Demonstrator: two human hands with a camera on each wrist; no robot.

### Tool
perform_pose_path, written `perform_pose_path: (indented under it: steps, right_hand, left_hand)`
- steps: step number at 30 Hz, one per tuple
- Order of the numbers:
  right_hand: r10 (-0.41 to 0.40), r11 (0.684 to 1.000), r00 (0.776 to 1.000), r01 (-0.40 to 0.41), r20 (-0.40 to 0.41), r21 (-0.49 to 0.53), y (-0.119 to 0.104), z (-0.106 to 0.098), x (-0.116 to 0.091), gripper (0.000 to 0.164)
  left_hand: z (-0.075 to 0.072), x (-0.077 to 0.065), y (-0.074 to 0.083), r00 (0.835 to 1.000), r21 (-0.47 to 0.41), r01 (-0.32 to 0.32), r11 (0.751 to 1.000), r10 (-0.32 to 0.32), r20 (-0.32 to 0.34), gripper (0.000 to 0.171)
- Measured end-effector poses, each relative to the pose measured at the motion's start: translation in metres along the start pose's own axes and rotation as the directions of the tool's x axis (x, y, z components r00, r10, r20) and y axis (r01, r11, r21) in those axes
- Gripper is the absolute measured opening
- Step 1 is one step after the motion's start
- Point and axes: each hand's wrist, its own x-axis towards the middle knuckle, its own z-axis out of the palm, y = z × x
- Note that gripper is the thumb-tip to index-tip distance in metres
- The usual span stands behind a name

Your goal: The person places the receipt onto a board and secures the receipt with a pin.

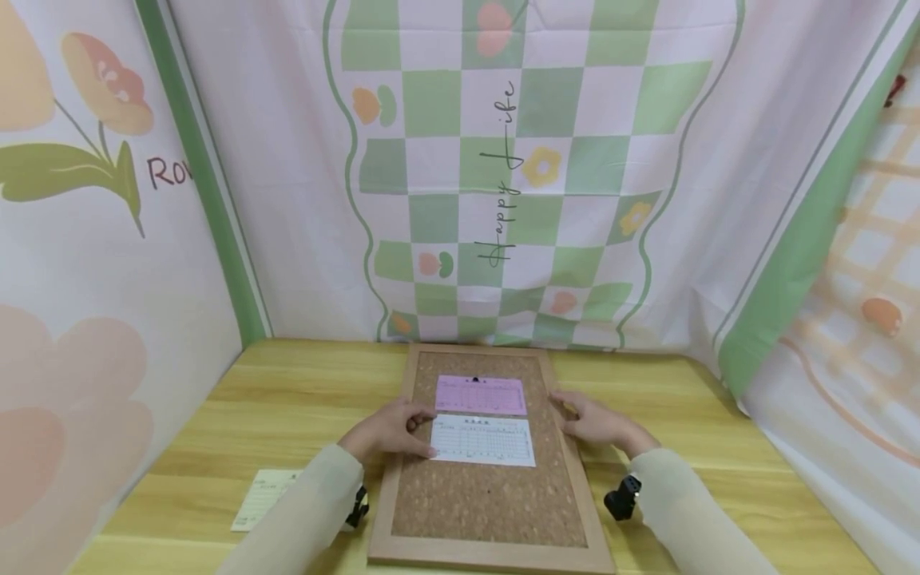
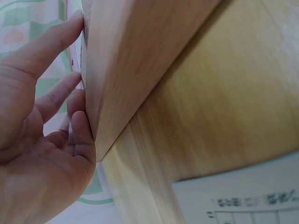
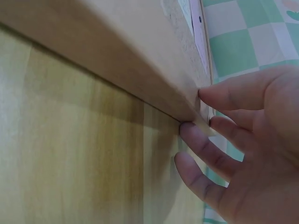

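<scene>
A white printed form point(image 1: 483, 441) lies on a wood-framed corkboard point(image 1: 489, 503), just below a pink form point(image 1: 480, 396) with a small black pin point(image 1: 475, 379) at its top. At the white form's left side is my left hand point(image 1: 391, 430), with thumb and forefinger spread and touching its left corners. The other fingers bend over the frame in the left wrist view. My right hand point(image 1: 595, 419) holds the board's right frame lightly, thumb on top and a bent finger against the outer side, as the right wrist view shows.
A pale yellow form point(image 1: 264, 497) lies on the wooden table point(image 1: 180, 447), left of the board and partly under the left sleeve. A checked curtain point(image 1: 503, 200) hangs behind the board. Black wrist devices point(image 1: 622, 498) sit at both cuffs.
</scene>
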Motion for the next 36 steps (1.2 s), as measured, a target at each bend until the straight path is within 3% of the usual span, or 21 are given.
perform_pose_path:
  steps: [11, 20, 26, 31, 36]
  right_hand:
    - [0.058, 0.998, 0.998, -0.058, 0.023, 0.02, -0.002, 0.0, -0.003, 0.058]
    - [0.065, 0.997, 0.998, -0.065, 0.024, 0.027, -0.004, 0.002, -0.005, 0.058]
    - [0.073, 0.997, 0.997, -0.074, 0.026, 0.036, -0.004, 0.002, -0.005, 0.059]
    - [0.08, 0.996, 0.996, -0.081, 0.032, 0.04, -0.002, 0.002, -0.004, 0.058]
    - [0.086, 0.995, 0.996, -0.088, 0.037, 0.042, -0.001, 0.002, -0.003, 0.058]
  left_hand:
    - [-0.001, -0.002, 0.003, 1.0, -0.01, 0.004, 1.0, -0.004, 0.004, 0.063]
    - [-0.008, -0.003, 0.004, 0.999, -0.035, -0.011, 0.999, 0.013, 0.051, 0.065]
    - [-0.012, -0.002, -0.002, 0.991, -0.014, -0.09, 0.996, 0.091, 0.093, 0.063]
    - [-0.014, -0.004, -0.006, 0.976, -0.008, -0.178, 0.984, 0.178, 0.123, 0.06]
    - [-0.016, -0.01, -0.008, 0.971, -0.002, -0.213, 0.977, 0.212, 0.115, 0.06]
